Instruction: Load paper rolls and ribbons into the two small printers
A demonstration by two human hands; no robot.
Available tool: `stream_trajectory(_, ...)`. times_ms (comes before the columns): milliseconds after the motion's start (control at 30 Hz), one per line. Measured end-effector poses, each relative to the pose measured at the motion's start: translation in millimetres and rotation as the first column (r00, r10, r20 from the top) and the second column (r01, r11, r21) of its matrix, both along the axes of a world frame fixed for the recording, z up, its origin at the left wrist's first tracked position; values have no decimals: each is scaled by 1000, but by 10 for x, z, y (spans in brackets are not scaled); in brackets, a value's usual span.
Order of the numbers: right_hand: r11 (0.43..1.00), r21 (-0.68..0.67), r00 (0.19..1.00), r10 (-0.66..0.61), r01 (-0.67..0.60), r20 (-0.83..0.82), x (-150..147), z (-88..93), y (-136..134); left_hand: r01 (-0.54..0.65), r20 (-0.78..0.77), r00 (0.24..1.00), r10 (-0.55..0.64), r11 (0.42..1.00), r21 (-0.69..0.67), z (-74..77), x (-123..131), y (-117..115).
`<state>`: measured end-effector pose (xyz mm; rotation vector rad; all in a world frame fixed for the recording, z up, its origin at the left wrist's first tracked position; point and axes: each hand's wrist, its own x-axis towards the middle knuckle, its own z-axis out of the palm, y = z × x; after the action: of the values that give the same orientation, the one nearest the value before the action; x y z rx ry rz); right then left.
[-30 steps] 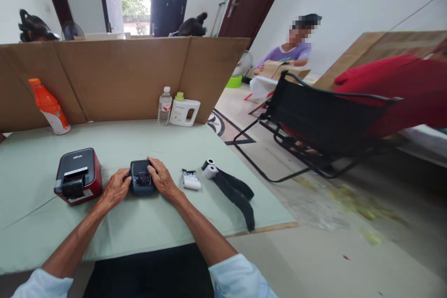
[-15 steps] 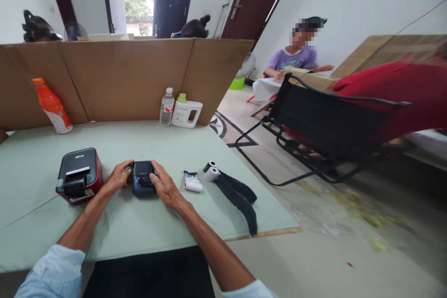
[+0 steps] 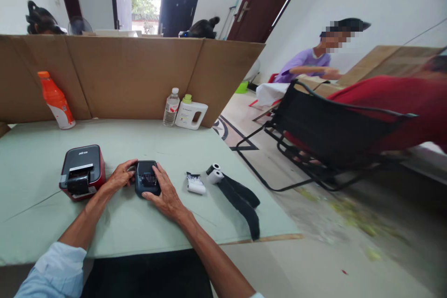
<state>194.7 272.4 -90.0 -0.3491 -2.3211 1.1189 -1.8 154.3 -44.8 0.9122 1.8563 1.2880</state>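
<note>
A small dark blue device lies on the pale green tabletop between my hands. My right hand grips its right side, the thumb at the lower front edge and the fingers along the upper right. At its upper left edge, my left hand touches it with bent, closed fingers. A larger black and red printer stands left of my left hand. To the right lie a white roll in crumpled wrapping and two small rolls with a long black strip trailing toward the front edge.
A cardboard partition stands along the table's back. Before it are an orange bottle, a clear bottle and a white jug. Rightward, a black folding chair holds a person in red; a person in purple sits beyond.
My right thumb has moved from the device's upper surface down to its lower front edge. The view has shifted slightly. The person in purple has leaned to the right.
</note>
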Motion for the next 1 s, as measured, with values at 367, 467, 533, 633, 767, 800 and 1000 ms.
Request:
stream_trajectory(367, 999, 53, 1000, 3, -2, -28, 39, -37, 7, 12, 132, 991, -26, 994, 106, -148, 0, -22)
stream_trajectory(467, 999, 52, 1000, -6, 7, -24, 41, -42, 0, -4, 158, 987, -15, 992, 123, -189, -6, 1)
stream_trajectory(533, 998, 54, 1000, -13, 15, -23, 39, -46, -6, -17, 173, 985, -6, 991, 131, -203, -12, 13)
stream_trajectory(633, 998, 57, 1000, -20, 21, -20, 37, -44, -11, -28, 186, 982, 1, 989, 142, -205, -18, 18)
stream_trajectory(767, 998, 55, 1000, -20, 21, -24, 38, -34, -21, -30, 198, 980, 2, 989, 142, -189, -20, 15)
stream_trajectory(800, 998, 53, 1000, -19, 21, -24, 37, -34, -23, -31, 199, 980, 2, 989, 143, -184, -19, 16)
stream_trajectory(1000, 999, 39, 1000, -18, 18, -4, -15, -35, 11, -40, 198, 980, 10, 988, 148, -152, -12, 32)
